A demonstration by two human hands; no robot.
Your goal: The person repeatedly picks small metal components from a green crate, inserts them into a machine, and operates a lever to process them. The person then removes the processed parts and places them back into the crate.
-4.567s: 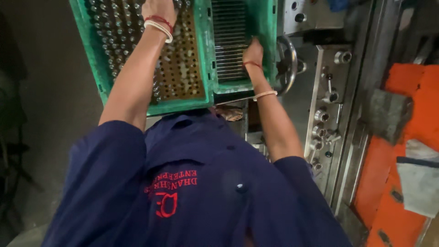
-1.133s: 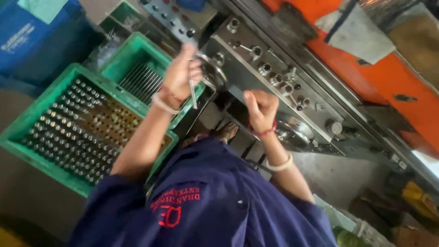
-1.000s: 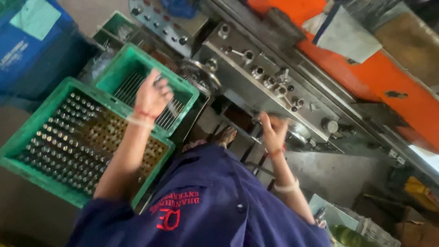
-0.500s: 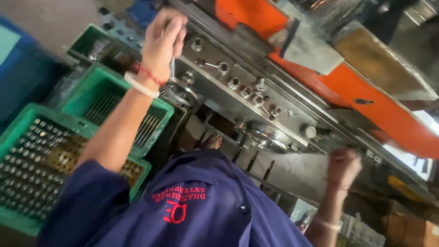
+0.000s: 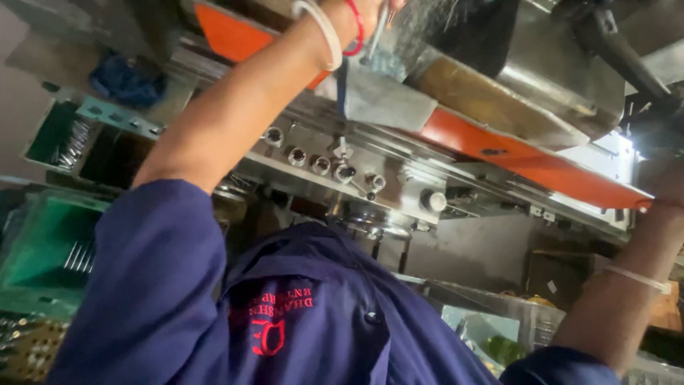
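Nearest me, red lettering on my navy shirt [image 5: 285, 321]. Green crate [image 5: 43, 242] sits below my left arm. My left hand [image 5: 356, 11] is up at the orange-edged machine [image 5: 499, 142], pinching a thin metal rod [image 5: 377, 32]. My right hand [image 5: 662, 178] is at the machine's end; grip unclear.

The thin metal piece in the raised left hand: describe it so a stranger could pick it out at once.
Start at the grey machine with the orange panel. Follow the bare forearm up to the left hand at the top edge. The slim metal rod hangs below its fingers, beside the red and white bangles, unlike the fixed knobs below.
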